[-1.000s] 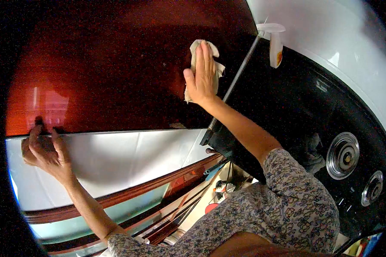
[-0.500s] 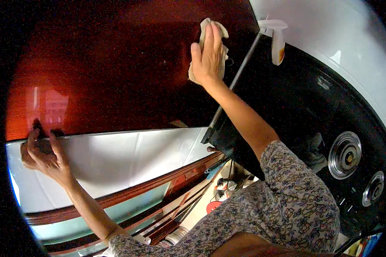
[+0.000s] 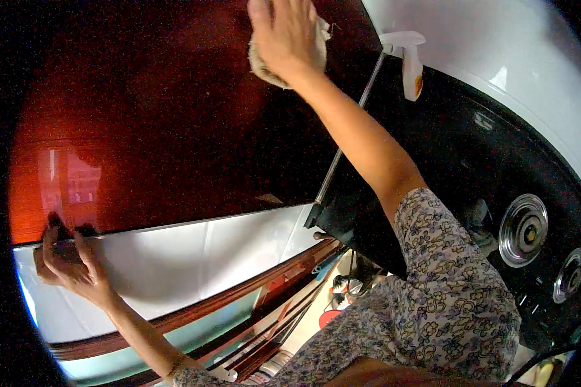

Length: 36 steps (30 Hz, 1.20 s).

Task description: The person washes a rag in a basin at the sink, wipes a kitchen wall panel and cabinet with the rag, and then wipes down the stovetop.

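A glossy red-brown panel, like a cabinet door, fills the upper left. My right hand lies over a beige cloth, pressing it against the panel near the top of the view; some fingertips are cut off by the frame edge. At the panel's lower left edge, my left hand has its fingers curled over the rim, and their dark reflections show in the shiny surface. Part of the left palm is in shadow.
Right of the panel, a white spray bottle stands by a metal rail. A black stove top carries round metal burners. A grey cloth lies near them. White tiled wall runs below the panel.
My right hand and the cloth have slid up and left across the panel. My left hand stays at the panel's edge, while the view has shifted slightly.
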Each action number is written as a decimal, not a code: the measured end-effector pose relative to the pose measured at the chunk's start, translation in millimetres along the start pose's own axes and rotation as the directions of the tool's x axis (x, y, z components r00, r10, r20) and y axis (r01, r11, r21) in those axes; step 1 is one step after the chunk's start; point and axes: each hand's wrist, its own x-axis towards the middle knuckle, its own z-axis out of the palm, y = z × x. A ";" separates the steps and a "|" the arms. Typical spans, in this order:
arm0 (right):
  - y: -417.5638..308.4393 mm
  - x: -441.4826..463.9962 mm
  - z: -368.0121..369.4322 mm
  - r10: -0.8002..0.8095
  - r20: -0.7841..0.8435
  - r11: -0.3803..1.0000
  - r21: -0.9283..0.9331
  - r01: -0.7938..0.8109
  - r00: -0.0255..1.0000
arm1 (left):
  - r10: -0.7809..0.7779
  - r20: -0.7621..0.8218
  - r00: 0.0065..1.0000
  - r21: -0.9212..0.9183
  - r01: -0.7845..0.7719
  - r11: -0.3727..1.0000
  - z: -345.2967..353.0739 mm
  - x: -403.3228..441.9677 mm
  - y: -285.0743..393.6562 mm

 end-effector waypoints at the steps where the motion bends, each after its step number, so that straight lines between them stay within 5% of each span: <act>1: 17.0 -5.2 -0.7 0.024 0.001 1.000 0.005 -0.024 1.000 | 0.090 0.129 0.988 0.161 -0.110 0.981 -8.5 2.7 -9.0; 4: 117.0 -42.3 16.3 0.281 -0.104 0.953 0.147 -0.264 0.954 | 0.057 0.077 0.995 0.079 -0.063 0.995 -5.1 3.0 -6.5; 7: 166.9 -123.2 21.9 0.626 -0.099 0.758 0.312 -0.573 0.774 | -0.077 0.011 0.997 -0.147 0.078 0.986 5.6 -3.4 -2.9; 8: 158.8 -149.1 21.8 0.673 -0.121 0.739 0.171 -0.652 0.730 | -0.063 0.011 0.998 -0.138 0.064 0.988 5.0 -2.2 -3.2; 10: 107.0 -187.3 21.7 0.562 -0.109 0.827 0.100 -0.554 0.820 | 0.129 0.069 0.989 0.141 -0.137 0.980 -4.1 4.5 -4.6; 12: 26.3 -175.3 2.7 0.301 0.074 0.951 0.056 -0.305 0.951 | 0.071 0.038 0.997 0.041 -0.072 0.997 -1.1 6.0 7.0; 14: -28.3 -126.1 -19.8 0.002 0.265 0.993 0.114 -0.034 0.964 | 0.056 0.044 0.998 0.027 -0.057 0.998 -0.9 6.2 8.9; 16: -22.2 -77.3 -7.7 -0.288 0.044 0.957 0.035 0.286 0.957 | 0.072 0.069 0.995 0.116 -0.080 0.990 -6.1 2.3 -1.5; 18: 12.9 -45.5 -2.1 -0.116 0.156 0.983 0.162 0.090 0.981 | 0.084 0.048 0.995 0.075 -0.087 0.993 -2.7 2.4 -2.8; 20: 64.2 -37.0 7.9 0.105 -0.014 0.954 0.285 -0.096 0.994 | -0.004 0.014 1.000 -0.030 0.005 1.000 -1.2 -4.4 -12.8; 21: 59.7 -33.1 -6.4 0.299 0.024 0.899 0.327 -0.290 0.954 | 0.026 0.030 0.999 0.014 -0.026 1.000 -0.5 -5.8 -20.0; 25: 221.4 -90.2 32.9 0.388 -0.321 0.919 0.201 -0.338 0.864 | 0.053 0.072 0.996 0.050 -0.056 0.997 -0.4 -3.0 -18.9; 28: 274.2 -133.0 50.8 0.739 -0.130 0.633 0.470 -0.615 0.661 | 0.087 0.064 0.994 0.106 -0.093 0.990 -5.0 1.2 -9.7; 30: 189.8 -96.0 12.1 0.784 0.156 0.324 0.723 -0.610 0.601 | 0.138 0.048 0.989 0.117 -0.143 0.983 -3.1 2.7 -7.2; 31: 90.9 -49.3 -32.5 0.863 0.092 0.414 0.433 -0.800 0.497 | 0.120 0.044 0.992 0.112 -0.124 0.986 -1.4 2.5 -5.6; 32: 75.4 -42.9 -16.5 0.589 0.026 0.786 0.215 -0.580 0.807 | 0.101 0.039 0.994 0.108 -0.105 0.989 -0.3 1.3 -4.6; 33: 59.9 -36.4 -0.4 0.212 -0.045 0.976 -0.036 -0.214 0.976 | 0.103 0.037 0.994 0.106 -0.106 0.989 -0.7 3.0 -4.1; 35: 5.0 5.7 -13.3 -0.302 0.000 0.953 0.008 0.302 0.953 | 0.121 0.025 0.992 0.109 -0.123 0.986 -2.4 8.3 -2.1; 36: 10.7 26.5 7.3 -0.480 -0.182 0.871 0.019 0.491 0.858 | 0.135 0.014 0.991 0.113 -0.136 0.984 -2.7 8.1 -2.8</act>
